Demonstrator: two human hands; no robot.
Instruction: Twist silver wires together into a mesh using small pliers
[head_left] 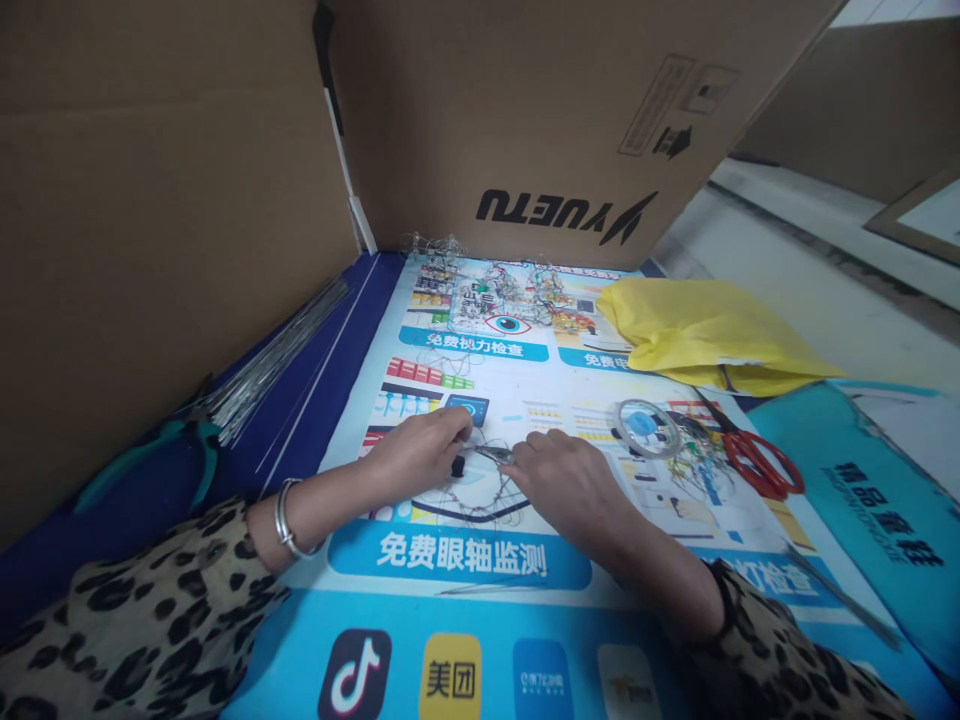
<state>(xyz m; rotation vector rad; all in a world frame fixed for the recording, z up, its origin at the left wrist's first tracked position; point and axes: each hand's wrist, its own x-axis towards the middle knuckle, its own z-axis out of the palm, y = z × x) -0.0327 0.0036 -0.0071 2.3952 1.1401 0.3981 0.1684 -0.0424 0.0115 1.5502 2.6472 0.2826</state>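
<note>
Near the middle of the printed poster (352,590), my left hand (421,452) has its fingers pinched on thin wire (484,440). Close by on the right, my right hand (564,480) is closed on a small metal tool (496,455), whose narrow tip points left toward my left fingertips. A loop of thin twisted wire (480,510) lies on the poster below and between the hands. The fine detail at the fingertips is too small to make out.
Teal-handled pliers (169,455) and a wire bundle (274,350) lie left. Tangled wire pieces (547,285) sit at the back before a cardboard box (487,120). To the right are a tape roll (646,428), red scissors (761,465), yellow bag (712,335) and teal bag (862,500).
</note>
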